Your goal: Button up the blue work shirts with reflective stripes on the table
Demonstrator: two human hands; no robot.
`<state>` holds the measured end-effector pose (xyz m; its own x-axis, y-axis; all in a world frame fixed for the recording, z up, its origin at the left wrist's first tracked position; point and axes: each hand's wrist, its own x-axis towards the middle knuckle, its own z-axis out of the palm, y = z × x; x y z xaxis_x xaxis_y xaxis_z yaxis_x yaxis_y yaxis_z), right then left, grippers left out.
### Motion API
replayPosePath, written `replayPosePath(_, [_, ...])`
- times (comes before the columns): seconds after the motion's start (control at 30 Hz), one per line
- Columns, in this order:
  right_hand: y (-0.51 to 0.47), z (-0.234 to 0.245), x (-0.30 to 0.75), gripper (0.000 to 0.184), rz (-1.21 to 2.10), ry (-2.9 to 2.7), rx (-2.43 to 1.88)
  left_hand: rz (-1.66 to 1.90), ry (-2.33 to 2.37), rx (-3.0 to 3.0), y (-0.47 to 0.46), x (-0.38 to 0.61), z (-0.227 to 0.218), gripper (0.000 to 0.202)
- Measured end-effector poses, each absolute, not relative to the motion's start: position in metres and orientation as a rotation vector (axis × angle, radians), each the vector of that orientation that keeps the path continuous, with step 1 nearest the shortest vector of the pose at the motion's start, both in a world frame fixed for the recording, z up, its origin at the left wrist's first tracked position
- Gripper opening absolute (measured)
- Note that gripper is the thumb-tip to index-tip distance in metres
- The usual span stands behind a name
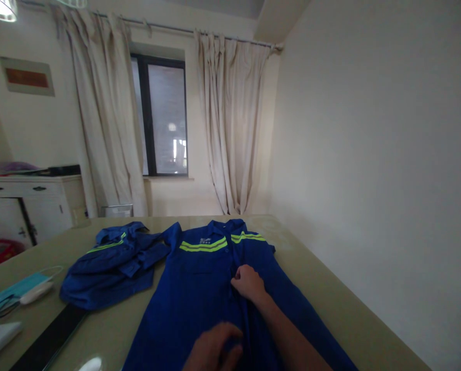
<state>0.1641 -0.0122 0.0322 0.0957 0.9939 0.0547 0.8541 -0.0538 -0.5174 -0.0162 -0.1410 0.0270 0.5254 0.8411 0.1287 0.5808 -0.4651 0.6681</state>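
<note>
A dark blue work jacket (199, 293) with yellow-green reflective stripes lies spread on the table, collar toward the far edge. On its front placket, below the chest stripe, my right hand (249, 282) is closed with the fingertips pinching the cloth edge. Nearer to me, my left hand (215, 348) hovers over or rests on the jacket's lower front; which, I cannot tell. Its thumb and fingers are curved and apart, slightly blurred, with nothing visible between them. Left of the spread jacket, a second blue striped garment (114, 268) lies loosely bunched.
On the table's left side are a light blue face mask (16, 293), a white device (36, 292) with a dark cable, and a long black strip (50, 337). The table (354, 319) meets a wall on the right. A white cabinet (66, 206) stands far left.
</note>
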Motion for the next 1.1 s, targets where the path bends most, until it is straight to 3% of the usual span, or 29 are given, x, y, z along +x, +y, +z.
replayPosePath(0.1, [-0.007,0.027,0.157,0.018,0.464,-1.776,-2.026,0.664,1.392,2.185,-0.098,-0.012,0.044,0.030])
replayPosePath(0.23, [-0.004,0.017,0.158,0.018,0.470,-1.673,-2.012,0.405,1.579,2.266,-0.053,0.004,0.041,0.024])
replayPosePath(0.6, [0.009,-0.004,0.188,0.044,0.800,-1.537,-1.512,0.560,1.480,2.304,-0.033,0.023,0.014,0.010])
replayPosePath(0.8, [-0.004,0.024,0.179,0.031,0.892,-1.846,-1.395,0.605,1.482,2.317,-0.013,0.005,0.008,0.013])
replayPosePath(0.97, [-0.011,0.030,0.151,0.055,0.726,-1.999,-1.496,0.617,1.638,2.264,0.013,-0.017,0.009,0.006])
replayPosePath(1.1, [-0.013,0.013,0.137,0.046,0.574,-1.955,-1.417,0.639,1.670,2.266,0.017,-0.024,0.010,0.006])
